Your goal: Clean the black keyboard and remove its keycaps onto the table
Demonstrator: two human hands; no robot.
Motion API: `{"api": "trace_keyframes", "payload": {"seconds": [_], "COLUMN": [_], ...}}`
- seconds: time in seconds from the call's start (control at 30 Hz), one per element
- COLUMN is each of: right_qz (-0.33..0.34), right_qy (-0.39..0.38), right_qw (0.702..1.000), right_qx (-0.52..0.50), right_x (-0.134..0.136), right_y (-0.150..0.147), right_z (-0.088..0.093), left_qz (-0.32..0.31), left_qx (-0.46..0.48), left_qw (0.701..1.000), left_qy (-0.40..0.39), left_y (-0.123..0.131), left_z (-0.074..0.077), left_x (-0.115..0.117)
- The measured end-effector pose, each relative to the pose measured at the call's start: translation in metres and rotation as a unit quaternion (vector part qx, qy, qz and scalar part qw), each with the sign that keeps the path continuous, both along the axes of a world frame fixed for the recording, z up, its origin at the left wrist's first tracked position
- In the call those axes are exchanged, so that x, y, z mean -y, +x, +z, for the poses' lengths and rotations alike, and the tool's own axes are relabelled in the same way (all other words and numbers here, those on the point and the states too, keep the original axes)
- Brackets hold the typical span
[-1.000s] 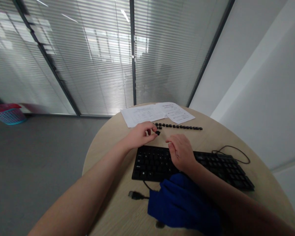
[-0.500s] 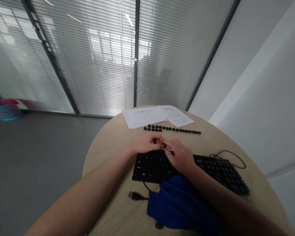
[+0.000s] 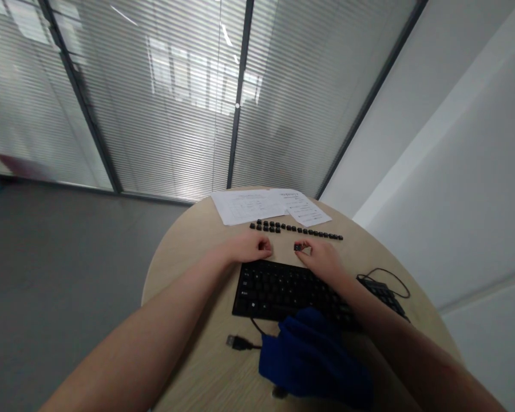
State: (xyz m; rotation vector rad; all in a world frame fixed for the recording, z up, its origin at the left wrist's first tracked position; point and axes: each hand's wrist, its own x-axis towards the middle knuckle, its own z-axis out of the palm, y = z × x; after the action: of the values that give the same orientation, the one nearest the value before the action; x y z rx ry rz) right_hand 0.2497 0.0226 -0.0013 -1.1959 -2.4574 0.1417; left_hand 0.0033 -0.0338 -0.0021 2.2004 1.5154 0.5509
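Note:
My right hand [image 3: 321, 257] pinches a small black keycap [image 3: 297, 247] between thumb and fingertips, just above the far edge of a black keyboard [image 3: 278, 289]. To its left, my left hand [image 3: 251, 247] rests near the keyboard's far left corner, its fingers curled in towards the thumb. Whether anything small sits in that left pinch cannot be made out. Beyond both hands, several loose black keycaps [image 3: 311, 232] lie in a long row, with a shorter second row at its left end. My right forearm hides part of the keyboard's right side.
Two printed paper sheets [image 3: 253, 206] lie at the round table's [image 3: 189, 240] far edge. A blue cloth [image 3: 309, 360] overlaps the keyboard's near edge, beside a USB plug [image 3: 239, 343]. A black cable [image 3: 395, 277] loops at the right. Glass partitions with blinds stand behind.
My hands have moved apart from where they met above the keyboard. The keycap is now in my right hand, further right. The view has shifted slightly.

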Motion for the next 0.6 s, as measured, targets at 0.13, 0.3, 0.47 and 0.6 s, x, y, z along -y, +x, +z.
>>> {"api": "trace_keyframes", "payload": {"seconds": [0.13,0.3,0.47,0.6], "right_qz": [-0.002,0.008,0.017,0.001], "right_qy": [-0.078,-0.098,-0.108,-0.103], "right_qw": [0.996,0.993,0.991,0.991], "right_qx": [0.034,0.063,0.083,0.082], "right_x": [-0.031,-0.062,-0.072,-0.074], "right_y": [-0.012,-0.029,-0.034,-0.031], "right_z": [-0.001,-0.008,-0.015,-0.017], "left_qz": [-0.007,0.001,0.007,0.017], "left_qx": [-0.011,-0.001,-0.001,-0.013], "left_qw": [1.000,1.000,0.999,0.999], "left_qy": [-0.020,-0.028,-0.034,-0.039], "left_y": [-0.006,-0.008,-0.008,-0.007], "left_z": [-0.008,-0.010,-0.008,-0.007], "left_x": [-0.004,-0.004,-0.003,-0.003]}}
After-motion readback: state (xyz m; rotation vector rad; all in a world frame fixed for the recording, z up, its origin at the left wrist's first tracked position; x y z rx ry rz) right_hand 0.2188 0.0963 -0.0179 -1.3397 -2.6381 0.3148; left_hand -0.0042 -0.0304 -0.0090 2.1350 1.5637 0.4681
